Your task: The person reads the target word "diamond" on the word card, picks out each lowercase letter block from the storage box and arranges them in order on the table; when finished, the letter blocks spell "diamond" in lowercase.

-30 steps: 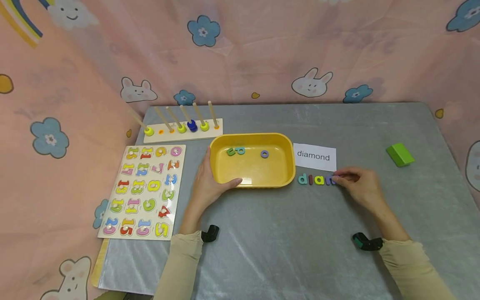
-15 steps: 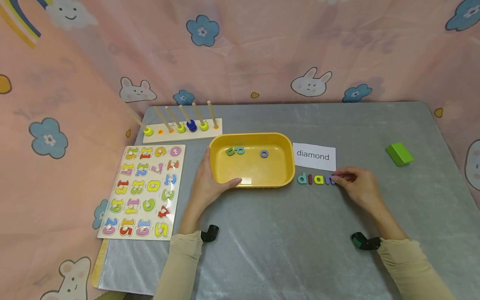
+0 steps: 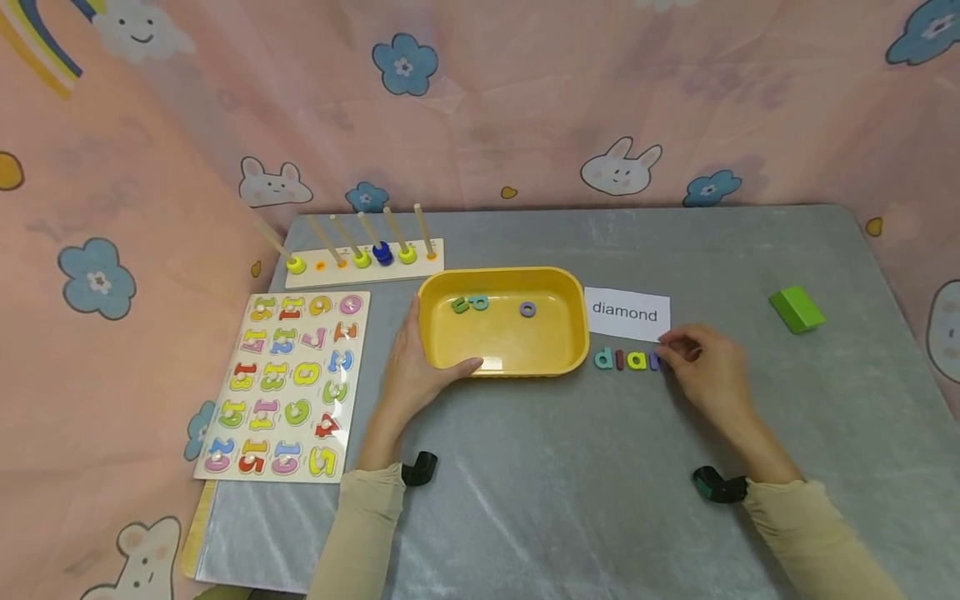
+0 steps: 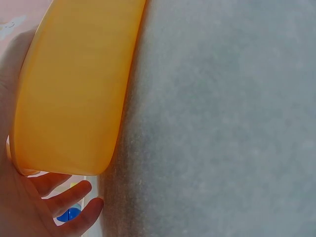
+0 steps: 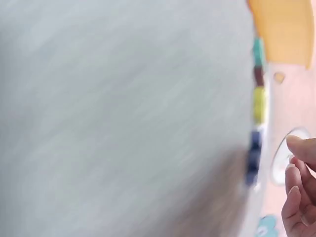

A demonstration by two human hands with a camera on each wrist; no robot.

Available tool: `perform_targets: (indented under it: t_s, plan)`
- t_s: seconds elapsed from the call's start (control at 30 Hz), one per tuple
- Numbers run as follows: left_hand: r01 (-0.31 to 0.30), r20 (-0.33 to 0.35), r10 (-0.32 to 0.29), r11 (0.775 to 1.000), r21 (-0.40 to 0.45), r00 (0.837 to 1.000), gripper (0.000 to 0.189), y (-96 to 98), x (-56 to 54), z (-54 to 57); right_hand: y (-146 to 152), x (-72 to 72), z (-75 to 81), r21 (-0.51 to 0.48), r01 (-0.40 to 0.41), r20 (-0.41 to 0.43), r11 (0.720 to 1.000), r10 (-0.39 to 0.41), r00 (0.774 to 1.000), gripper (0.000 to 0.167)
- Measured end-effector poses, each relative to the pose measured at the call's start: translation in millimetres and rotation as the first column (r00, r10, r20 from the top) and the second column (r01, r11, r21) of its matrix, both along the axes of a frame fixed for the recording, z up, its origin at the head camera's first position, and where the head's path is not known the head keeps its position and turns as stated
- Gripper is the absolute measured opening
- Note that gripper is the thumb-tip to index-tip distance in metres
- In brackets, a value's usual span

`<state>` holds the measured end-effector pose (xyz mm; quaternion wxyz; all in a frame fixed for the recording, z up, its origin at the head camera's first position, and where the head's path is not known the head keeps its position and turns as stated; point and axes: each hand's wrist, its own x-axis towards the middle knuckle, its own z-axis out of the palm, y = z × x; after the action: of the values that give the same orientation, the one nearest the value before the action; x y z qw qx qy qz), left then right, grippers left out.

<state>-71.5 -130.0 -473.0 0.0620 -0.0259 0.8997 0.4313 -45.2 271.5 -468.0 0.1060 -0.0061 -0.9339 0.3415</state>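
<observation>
Holding tray (image 3: 517, 346) by edge: left hand (image 3: 410, 371)

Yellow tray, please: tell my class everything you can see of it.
The yellow tray is an open-topped, rounded rectangle with a rim and walls, smooth and shiny like plastic. It stands upright on the gray cloth, left of the white card; whether they touch is unclear. Inside, toward the far wall, lie a green letter, a teal letter and a purple ring-shaped letter. The left hand holds its left end, thumb over the near rim.
</observation>
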Motion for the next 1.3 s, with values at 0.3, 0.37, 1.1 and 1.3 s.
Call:
perform_targets:
  t_s: [0.3,0.37,1.1,1.3]
  plan:
    - [-0.004,0.005,0.004,1.000,0.005,1.000,0.140,0.2,-0.6,-1.8,-48.8,-18.9,23.3,-0.045,-0.172,-0.116,0.984,0.166,0.979,0.014]
    - [-0.004,0.001,0.004,1.000,0.004,1.000,0.140,0.0,-0.7,-2.0,-60.9,-24.6,24.6,-0.068,-0.225,-0.136,0.972,0.214,0.967,0.016]
    - [-0.005,0.005,0.005,1.000,-0.011,1.000,0.140,-1.5,-1.3,-0.8,-157.0,-85.0,25.8,-0.171,-0.292,0.189,0.941,0.322,0.928,0.038]
    - [-0.004,-0.004,0.004,1.000,-0.022,1.000,0.141,-0.5,-1.6,-1.2,-161.6,-91.2,19.5,-0.080,-0.261,0.282,0.962,0.273,0.920,0.041]
